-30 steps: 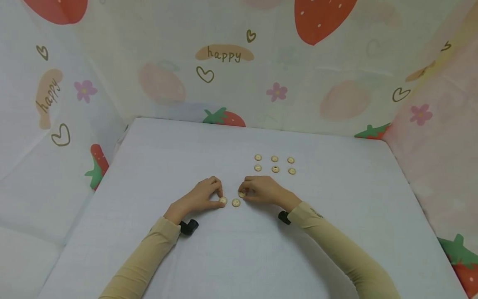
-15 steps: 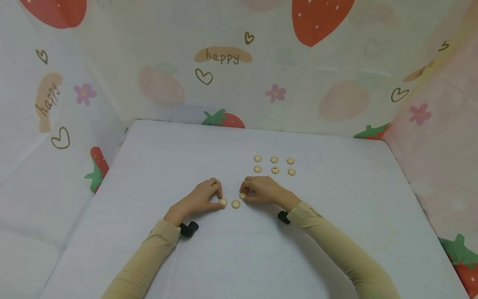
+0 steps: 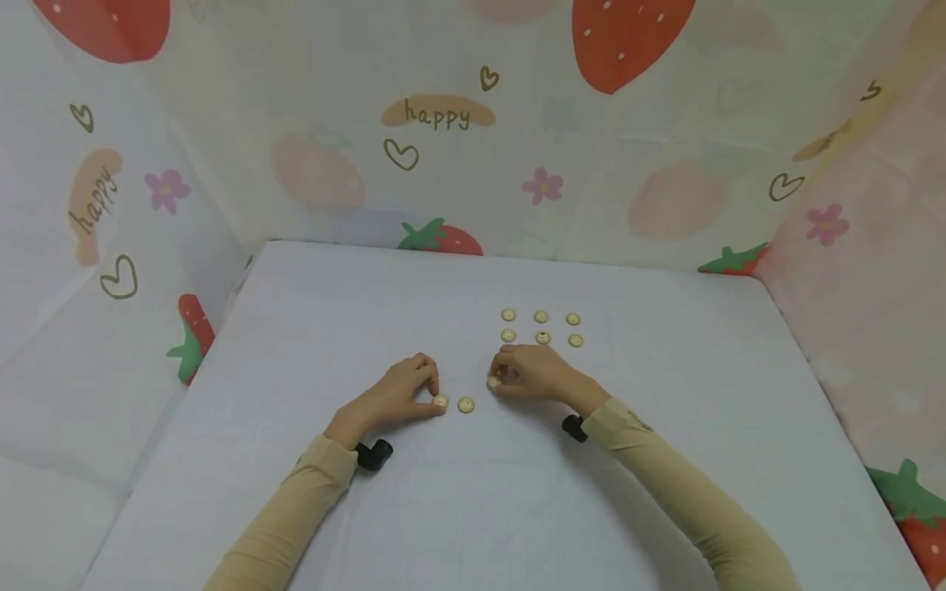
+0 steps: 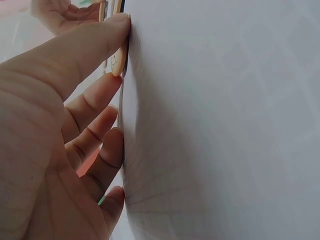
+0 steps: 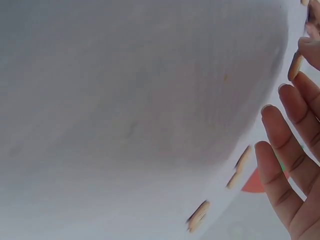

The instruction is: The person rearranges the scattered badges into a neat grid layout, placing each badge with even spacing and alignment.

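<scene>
My left hand [image 3: 394,394] rests low on the white table, thumb and index finger at opposite edges of a small round wooden disc [image 3: 440,400]. In the left wrist view that disc [image 4: 118,61] shows edge-on between thumb and fingertip, its underside dark. A second disc [image 3: 466,405] lies flat just to its right, touched by neither hand. Farther right, my right hand [image 3: 545,375] pinches another disc [image 3: 494,382] by its edges. The right wrist view shows this disc [image 5: 295,66] between thumb and index finger, with the other fingers spread.
Behind my right hand several similar discs lie in two short rows, including a front disc [image 3: 543,337] with a dark mark and a back disc [image 3: 541,316]. A strawberry-printed cloth [image 3: 443,180] rises behind the white table [image 3: 355,304] and along both sides.
My right hand has shifted right with its disc, widening the gap to the middle disc. My left hand stays at its disc. The head view has tilted slightly.
</scene>
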### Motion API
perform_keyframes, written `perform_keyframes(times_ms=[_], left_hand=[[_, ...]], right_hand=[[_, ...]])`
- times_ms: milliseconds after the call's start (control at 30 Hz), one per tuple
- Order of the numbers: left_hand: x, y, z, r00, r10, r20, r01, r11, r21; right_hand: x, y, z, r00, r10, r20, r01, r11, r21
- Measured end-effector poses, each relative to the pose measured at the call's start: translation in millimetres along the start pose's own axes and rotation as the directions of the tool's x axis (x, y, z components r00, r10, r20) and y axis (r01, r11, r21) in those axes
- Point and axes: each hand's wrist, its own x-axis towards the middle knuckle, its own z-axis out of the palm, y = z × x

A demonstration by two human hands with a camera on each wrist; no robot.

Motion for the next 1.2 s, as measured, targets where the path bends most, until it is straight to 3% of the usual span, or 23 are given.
perform_keyframes(times_ms=[700,1200], left_hand=[[0.3,-4.4,4.8,1.0,-0.017,0.005,0.017,1.0,-0.004],[-0.6,-4.8,-0.3,0.999,0.0,0.032,0.002,0.999,-0.052]], right_hand=[[-26.0,23,-6,0.999,0.019,-0.049,-0.017,0.999,0.035],[-41.4,46,-7,0.994,0.067,-0.086,-0.066,0.998,0.017]])
